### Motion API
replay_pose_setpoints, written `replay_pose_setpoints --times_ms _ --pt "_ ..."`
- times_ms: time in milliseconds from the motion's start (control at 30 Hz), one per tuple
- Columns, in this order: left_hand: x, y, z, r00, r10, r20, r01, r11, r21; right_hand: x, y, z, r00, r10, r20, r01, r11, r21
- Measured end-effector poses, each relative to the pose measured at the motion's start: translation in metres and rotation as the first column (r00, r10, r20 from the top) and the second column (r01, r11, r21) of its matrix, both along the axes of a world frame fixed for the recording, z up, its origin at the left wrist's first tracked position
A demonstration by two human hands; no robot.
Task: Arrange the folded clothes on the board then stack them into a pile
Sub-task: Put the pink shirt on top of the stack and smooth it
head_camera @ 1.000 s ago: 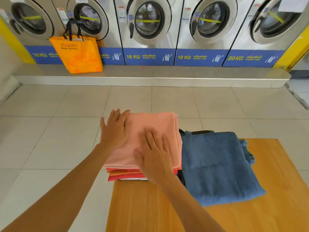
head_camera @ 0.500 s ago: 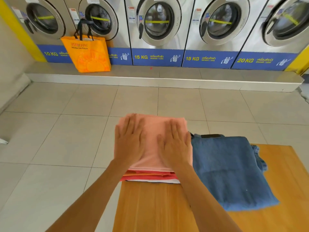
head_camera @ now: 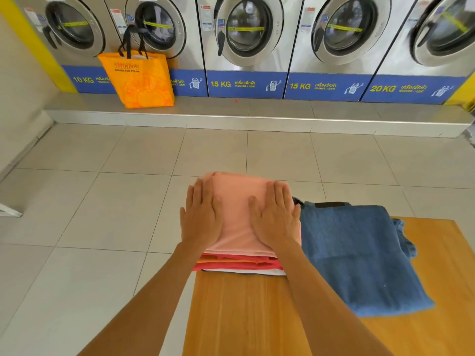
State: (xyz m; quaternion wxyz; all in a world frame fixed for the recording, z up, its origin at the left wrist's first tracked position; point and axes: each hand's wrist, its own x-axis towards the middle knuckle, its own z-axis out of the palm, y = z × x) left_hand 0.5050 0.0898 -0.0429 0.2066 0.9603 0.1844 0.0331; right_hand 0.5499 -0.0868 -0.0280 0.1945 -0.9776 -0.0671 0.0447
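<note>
A pile of folded clothes stands at the far left corner of the wooden board [head_camera: 239, 312]. A salmon-pink garment [head_camera: 237, 209] lies on top, over red and orange layers [head_camera: 239, 263] and a white one at the bottom. My left hand [head_camera: 201, 217] lies flat on the pink garment's left side. My right hand [head_camera: 276, 218] lies flat on its right side. Both hands have straight fingers pressing down. Folded blue jeans [head_camera: 359, 255] lie on the board right beside the pile.
A row of front-loading washers [head_camera: 244, 34] stands on a raised step across the back. An orange shopping bag [head_camera: 138, 79] leans against them at the left. Tiled floor [head_camera: 90, 214] surrounds the board on the left and beyond.
My left hand slid from the pile's left edge onto the top. My right hand moved up and right. Both now lie flat side by side on the pink garment.
</note>
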Motion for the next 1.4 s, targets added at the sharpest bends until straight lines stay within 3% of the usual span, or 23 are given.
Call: replay_pose_setpoints --times_ms 133,267,367,533,600,667,833,900,1000,1033,1067,1133,1200,1233,1300,1333,1400 --pt "0.022 0.022 0.019 0.998 0.065 -0.021 -0.068 0.980 -0.184 0.005 0.007 0.015 0.997 -0.046 -0.067 0.045 0.999 -0.008" --pt "0.050 0.040 0.048 0.990 -0.123 0.070 0.134 0.973 -0.188 -0.044 0.031 0.018 0.959 0.277 0.057 -0.280 0.958 0.056" --pt "0.063 0.048 0.062 0.992 -0.122 0.022 0.123 0.950 -0.288 -0.055 0.032 0.007 0.944 0.321 0.076 -0.322 0.947 0.002" --pt "0.070 0.058 0.061 0.971 -0.225 0.086 0.235 0.962 -0.139 -0.047 0.029 0.008 0.954 0.294 0.062 -0.296 0.955 0.021" --pt "0.071 0.054 0.061 0.954 -0.254 0.157 0.278 0.948 -0.156 -0.048 0.030 0.010 0.955 0.294 0.049 -0.294 0.956 0.008" --pt "0.072 0.047 0.059 0.958 -0.234 0.165 0.262 0.949 -0.176 -0.047 0.030 0.011 0.954 0.297 0.049 -0.296 0.955 -0.014" --pt "0.080 0.039 0.049 0.997 -0.015 0.072 0.028 0.982 -0.187 -0.045 0.018 0.014 0.951 0.308 0.034 -0.307 0.951 -0.037" --pt "0.080 0.029 0.050 0.995 -0.037 0.090 0.046 0.995 -0.091 -0.038 0.012 0.015 0.969 0.245 0.029 -0.244 0.969 -0.042" --pt "0.057 0.013 0.037 0.970 -0.182 0.158 0.151 0.970 0.190 -0.017 -0.004 0.012 0.998 0.055 0.016 -0.054 0.995 -0.080" --pt "0.042 0.009 0.032 0.973 -0.175 0.150 0.144 0.970 0.197 -0.009 -0.014 0.010 0.999 -0.026 -0.027 0.023 0.997 -0.078" --pt "0.028 0.009 0.023 0.982 -0.135 0.133 0.113 0.980 0.164 -0.001 -0.024 0.008 0.990 -0.106 -0.092 0.101 0.993 -0.065" --pt "0.004 0.012 0.009 0.997 0.006 0.079 -0.002 0.999 -0.043 0.007 -0.044 0.005 0.947 -0.227 -0.226 0.221 0.974 -0.055" --pt "-0.004 0.015 0.002 0.994 0.109 0.001 -0.106 0.969 -0.222 0.007 -0.054 0.007 0.937 -0.282 -0.206 0.271 0.959 -0.081" --pt "-0.005 0.016 0.005 0.988 0.155 0.001 -0.150 0.960 -0.238 0.003 -0.054 0.009 0.951 -0.285 -0.118 0.275 0.957 -0.096" --pt "-0.006 0.018 0.017 0.956 0.268 0.118 -0.253 0.959 -0.124 -0.005 -0.050 0.020 0.954 -0.291 0.068 0.295 0.954 -0.048" --pt "-0.005 0.021 0.025 0.929 0.320 0.187 -0.304 0.946 -0.110 -0.008 -0.048 0.028 0.948 -0.305 0.093 0.305 0.952 0.006" --pt "-0.005 0.027 0.039 0.912 0.362 0.191 -0.321 0.922 -0.216 -0.015 -0.050 0.041 0.945 -0.326 -0.026 0.327 0.943 0.056"
